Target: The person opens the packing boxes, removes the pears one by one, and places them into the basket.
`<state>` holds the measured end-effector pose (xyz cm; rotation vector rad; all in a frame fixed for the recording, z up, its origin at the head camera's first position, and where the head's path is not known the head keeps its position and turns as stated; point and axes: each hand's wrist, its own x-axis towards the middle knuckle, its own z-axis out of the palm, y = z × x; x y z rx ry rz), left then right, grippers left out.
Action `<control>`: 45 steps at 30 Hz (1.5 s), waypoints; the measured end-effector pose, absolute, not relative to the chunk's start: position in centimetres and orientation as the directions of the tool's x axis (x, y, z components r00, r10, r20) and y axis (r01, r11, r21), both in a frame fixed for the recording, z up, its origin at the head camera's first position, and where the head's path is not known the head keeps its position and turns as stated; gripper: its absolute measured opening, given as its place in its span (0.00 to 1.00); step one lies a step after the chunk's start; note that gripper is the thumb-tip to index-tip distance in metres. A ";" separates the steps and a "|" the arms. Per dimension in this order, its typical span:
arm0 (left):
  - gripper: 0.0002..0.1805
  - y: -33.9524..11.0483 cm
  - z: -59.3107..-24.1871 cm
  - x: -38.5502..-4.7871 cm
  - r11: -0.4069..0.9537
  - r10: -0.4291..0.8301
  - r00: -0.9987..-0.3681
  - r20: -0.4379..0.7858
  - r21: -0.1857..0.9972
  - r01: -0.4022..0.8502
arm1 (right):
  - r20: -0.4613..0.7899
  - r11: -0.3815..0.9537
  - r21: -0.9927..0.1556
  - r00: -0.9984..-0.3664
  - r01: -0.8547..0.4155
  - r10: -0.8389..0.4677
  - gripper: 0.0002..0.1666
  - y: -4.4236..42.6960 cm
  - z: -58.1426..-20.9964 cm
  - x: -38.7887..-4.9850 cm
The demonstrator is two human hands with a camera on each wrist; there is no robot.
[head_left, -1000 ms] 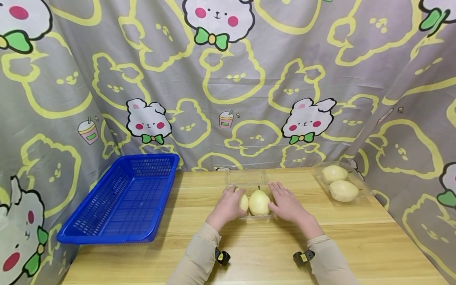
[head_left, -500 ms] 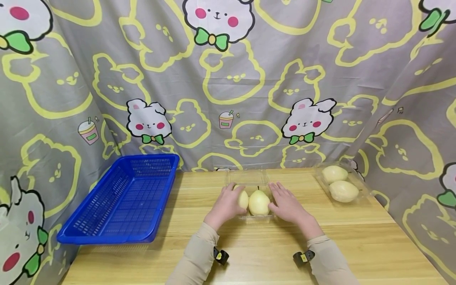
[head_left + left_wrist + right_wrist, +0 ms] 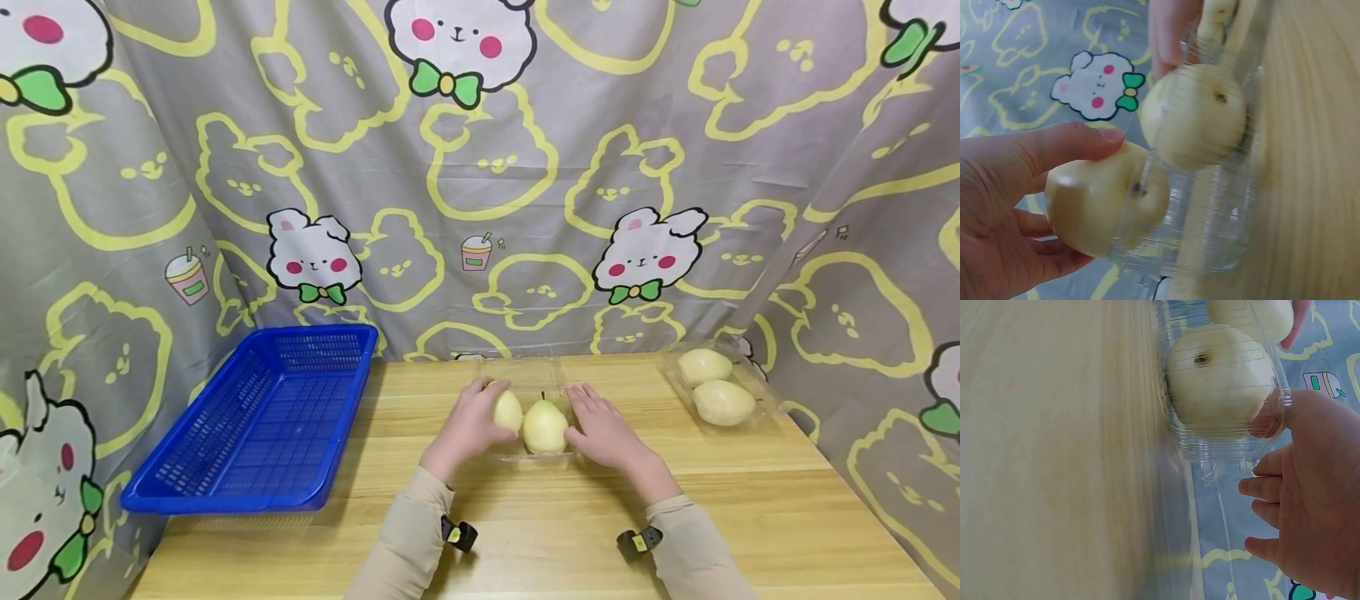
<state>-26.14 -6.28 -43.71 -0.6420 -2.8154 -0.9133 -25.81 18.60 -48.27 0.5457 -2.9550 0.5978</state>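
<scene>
A clear plastic clamshell box, lid folded back, stands mid-table. My left hand grips a pale yellow pear at the box's left end, thumb on one side and fingers on the other. In the left wrist view this pear is partly above the box rim. Beside it a second pear sits upright in the box, stem up. At the right end my right hand rests against the box, fingers extended. The right wrist view has its thumb at the rim near the second pear.
To the left stands a blue plastic basket with slotted walls. At the back right, another clear box holds two pale pears lying on their sides. A patterned curtain hangs around the wooden table.
My left hand has shifted slightly left, and the pear it grips has tilted and moved up with it. The second pear leans a little left. My right hand has stayed in place.
</scene>
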 end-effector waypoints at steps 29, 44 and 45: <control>0.44 -9.1 -37.3 -25.3 0.777 0.343 -0.882 0.324 0.429 0.460 | 0.151 0.862 -0.354 -0.932 -0.362 -0.330 0.42 18.5 -48.3 -25.8; 0.42 -12.1 -34.0 -25.1 0.817 0.325 -0.861 0.390 0.342 0.463 | 0.147 0.867 -0.343 -0.932 -0.362 -0.331 0.42 18.6 -48.6 -26.0; 0.42 -12.4 -33.8 -25.1 0.820 0.325 -0.859 0.396 0.335 0.464 | 0.147 0.866 -0.344 -0.932 -0.363 -0.332 0.42 18.6 -48.6 -26.0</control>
